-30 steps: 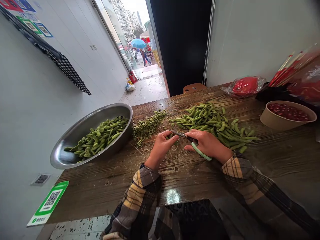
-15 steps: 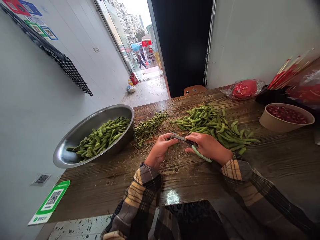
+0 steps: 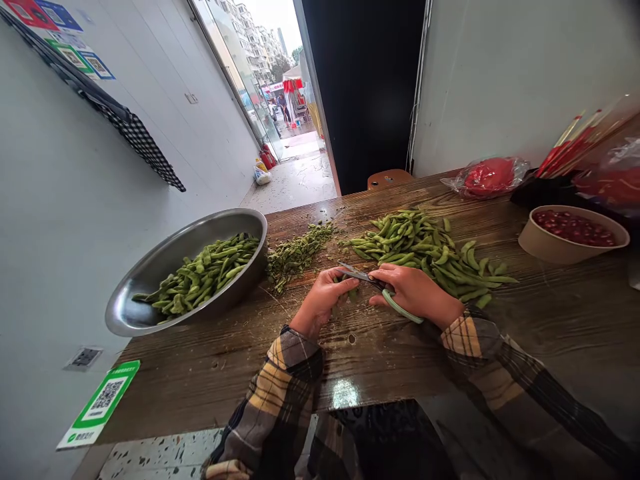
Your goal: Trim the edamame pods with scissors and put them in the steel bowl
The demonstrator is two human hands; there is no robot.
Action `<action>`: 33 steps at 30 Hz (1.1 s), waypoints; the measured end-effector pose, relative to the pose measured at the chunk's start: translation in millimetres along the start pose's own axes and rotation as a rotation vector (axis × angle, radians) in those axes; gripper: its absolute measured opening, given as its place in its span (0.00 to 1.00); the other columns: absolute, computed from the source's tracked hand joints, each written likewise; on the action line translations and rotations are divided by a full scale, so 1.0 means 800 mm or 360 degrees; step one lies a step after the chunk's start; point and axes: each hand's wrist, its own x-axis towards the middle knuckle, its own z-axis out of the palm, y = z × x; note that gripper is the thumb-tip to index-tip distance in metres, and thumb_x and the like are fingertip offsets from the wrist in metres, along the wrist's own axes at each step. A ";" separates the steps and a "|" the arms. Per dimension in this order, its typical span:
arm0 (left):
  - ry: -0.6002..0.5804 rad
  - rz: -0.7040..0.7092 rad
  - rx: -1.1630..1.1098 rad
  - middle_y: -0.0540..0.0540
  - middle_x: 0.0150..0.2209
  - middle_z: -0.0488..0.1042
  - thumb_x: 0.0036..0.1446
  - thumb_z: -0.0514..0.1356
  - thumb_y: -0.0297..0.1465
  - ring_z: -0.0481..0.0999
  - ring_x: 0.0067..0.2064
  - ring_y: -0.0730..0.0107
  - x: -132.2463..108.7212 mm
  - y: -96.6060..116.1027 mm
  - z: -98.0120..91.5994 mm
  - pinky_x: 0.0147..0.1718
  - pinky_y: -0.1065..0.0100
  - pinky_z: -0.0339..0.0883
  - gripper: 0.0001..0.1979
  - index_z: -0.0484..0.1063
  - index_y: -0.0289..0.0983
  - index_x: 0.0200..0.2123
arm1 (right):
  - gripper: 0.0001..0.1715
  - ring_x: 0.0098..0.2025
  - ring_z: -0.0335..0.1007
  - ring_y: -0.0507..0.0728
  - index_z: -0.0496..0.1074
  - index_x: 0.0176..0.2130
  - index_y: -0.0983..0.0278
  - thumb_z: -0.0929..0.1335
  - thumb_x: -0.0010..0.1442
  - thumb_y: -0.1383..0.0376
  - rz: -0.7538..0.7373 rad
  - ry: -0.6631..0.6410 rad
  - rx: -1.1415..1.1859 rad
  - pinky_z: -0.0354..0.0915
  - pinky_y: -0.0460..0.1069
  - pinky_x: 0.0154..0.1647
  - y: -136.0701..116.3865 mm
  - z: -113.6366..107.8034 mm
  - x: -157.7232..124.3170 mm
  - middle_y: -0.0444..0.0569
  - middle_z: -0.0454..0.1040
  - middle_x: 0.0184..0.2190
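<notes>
My right hand [image 3: 416,292] grips green-handled scissors [image 3: 380,288], their blades pointing left toward my left hand [image 3: 323,297]. That hand pinches a green bean pod [image 3: 351,291] right at the blade tips. A heap of untrimmed green pods [image 3: 425,252] lies just beyond my right hand on the wooden table [image 3: 310,360]. Cut pod ends [image 3: 295,254] are piled beyond my left hand. A steel bowl [image 3: 150,273] with trimmed pods [image 3: 203,273] stands at the left.
A paper bowl of red fruit [image 3: 573,233] sits at the right, with red items in plastic bags [image 3: 487,175] behind it. A wooden stool [image 3: 387,179] stands past the table's far edge. A white wall runs along the left; an open doorway lies ahead.
The hands and scissors have barely shifted, staying together at the pod. The camera tipped slightly, and a person with a blue umbrella outside has walked out of sight.
</notes>
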 end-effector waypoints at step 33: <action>0.0190 0.0186 -0.0495 0.53 0.25 0.67 0.47 0.67 0.33 0.60 0.21 0.83 0.001 -0.004 0.006 0.20 0.77 0.52 0.14 0.66 0.37 0.32 | 0.25 0.45 0.73 0.62 0.72 0.48 0.66 0.68 0.59 0.51 0.0048 0.0361 0.0281 0.68 0.55 0.47 0.006 0.012 0.006 0.56 0.76 0.43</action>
